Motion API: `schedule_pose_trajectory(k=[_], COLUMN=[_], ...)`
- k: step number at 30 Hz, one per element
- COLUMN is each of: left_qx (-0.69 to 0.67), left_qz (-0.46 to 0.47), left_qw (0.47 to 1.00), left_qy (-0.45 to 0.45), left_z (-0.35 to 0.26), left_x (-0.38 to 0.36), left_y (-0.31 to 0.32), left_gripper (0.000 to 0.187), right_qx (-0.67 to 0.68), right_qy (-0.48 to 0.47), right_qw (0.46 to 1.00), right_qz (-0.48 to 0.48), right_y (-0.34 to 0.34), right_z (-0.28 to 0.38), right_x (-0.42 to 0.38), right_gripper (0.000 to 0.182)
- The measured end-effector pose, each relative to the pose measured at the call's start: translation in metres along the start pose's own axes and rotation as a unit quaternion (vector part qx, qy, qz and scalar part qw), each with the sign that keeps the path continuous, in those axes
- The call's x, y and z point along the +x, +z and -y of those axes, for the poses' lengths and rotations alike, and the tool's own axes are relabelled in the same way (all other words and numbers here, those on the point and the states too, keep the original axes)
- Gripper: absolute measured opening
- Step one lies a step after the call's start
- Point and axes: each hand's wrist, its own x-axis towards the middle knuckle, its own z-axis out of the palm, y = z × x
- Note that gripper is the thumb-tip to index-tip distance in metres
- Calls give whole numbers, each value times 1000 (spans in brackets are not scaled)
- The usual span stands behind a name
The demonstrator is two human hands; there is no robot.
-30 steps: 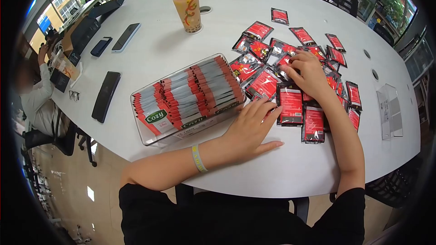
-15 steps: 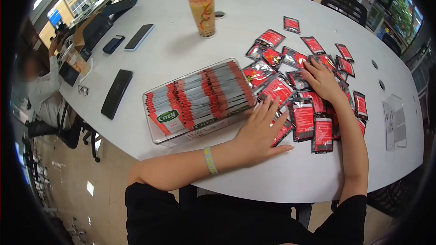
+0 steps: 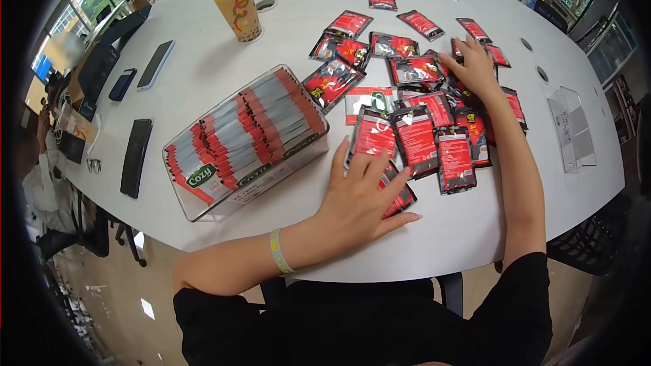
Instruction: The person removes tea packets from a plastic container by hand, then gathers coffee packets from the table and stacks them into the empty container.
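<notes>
My left hand (image 3: 359, 193) lies palm down with its fingers spread, over the lower-left sachets of a loose pile. Under its fingertips are a red and black sachet (image 3: 374, 139) and another sachet (image 3: 400, 196), partly hidden. My right hand (image 3: 477, 71) rests on the far right part of the pile, fingers apart and slightly bent, touching sachets there. Between the hands lie several more red and black sachets (image 3: 415, 137), some overlapping. A white and red Cozy packet (image 3: 358, 105) shows among them. Left of the pile stands a clear plastic box (image 3: 258, 193) packed with rows of Cozy sachets (image 3: 264, 129).
A bubble tea cup (image 3: 234, 3) stands at the far left of the white table (image 3: 325, 244). Phones (image 3: 136, 158) lie along the left side. A clear acrylic stand (image 3: 571, 129) is at the right. Another person (image 3: 51, 183) sits at the left edge.
The view has shifted, so the table's contents appear farther left and higher. Sachets near my left hand have spread apart, and the Cozy packet among them now shows. Both hands stay on the pile.
</notes>
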Motion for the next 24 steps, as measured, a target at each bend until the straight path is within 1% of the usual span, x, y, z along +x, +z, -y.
schedule_pose_trajectory(k=[1,2,3,4,6,8,9,10,12,13,14,15,16,18,20,21,22,24], left_qx=[-14,-28,-44,-45,-53,-69,-85,-82,-67,-70,-62,-65,-68,-66,-50,-49,-46,-64], left_qz=[5,9,-7,-5,1,-2,-7,-5,-9,-15,-14,-19,-25,-34,-51,-42,-44,-57], left_qw=[1000,998,997,997,995,993,991,992,992,992,994,993,992,993,993,994,995,992], left_qy=[23,47,69,67,82,91,103,96,105,108,91,95,101,94,89,88,83,91], left_z=[-1,-2,-3,-3,-2,1,2,3,5,8,11,14,16,19,21,21,22,24], left_x=[-1,-1,-1,-1,-1,0,1,1,2,3,3,4,5,6,6,6,6,7], left_y=[1,2,4,6,9,9,8,9,10,10,11,12,11,8,12,12,13,14], left_gripper=[58,58,57,57,56,55,54,54,52,50,50,49,48,46,46,46,46,46], right_qx=[3,108,211,245,317,224,195,201,194,226,242,268,317,289,352,344,346,323], right_qy=[-1,-69,-136,-179,-208,-272,-290,-294,-237,-227,-207,-195,-154,-113,-93,-93,-99,-85], right_qw=[1000,992,968,952,921,930,933,931,944,940,934,927,910,925,909,910,908,926], right_qz=[4,7,10,25,95,105,84,85,122,119,164,178,217,220,204,212,213,175], right_y=[0,-1,-9,-18,-31,-23,-19,-20,-28,-27,-31,-30,-30,-36,-42,-40,-39,-41], right_z=[8,16,31,52,88,105,110,111,111,110,110,110,110,113,118,114,112,111], right_x=[-1,-1,-1,-4,-17,-27,-34,-36,-33,-32,-30,-30,-27,-27,-30,-28,-28,-26], right_gripper=[64,59,55,54,53,52,48,48,49,48,44,39,35,37,43,48,48,47])
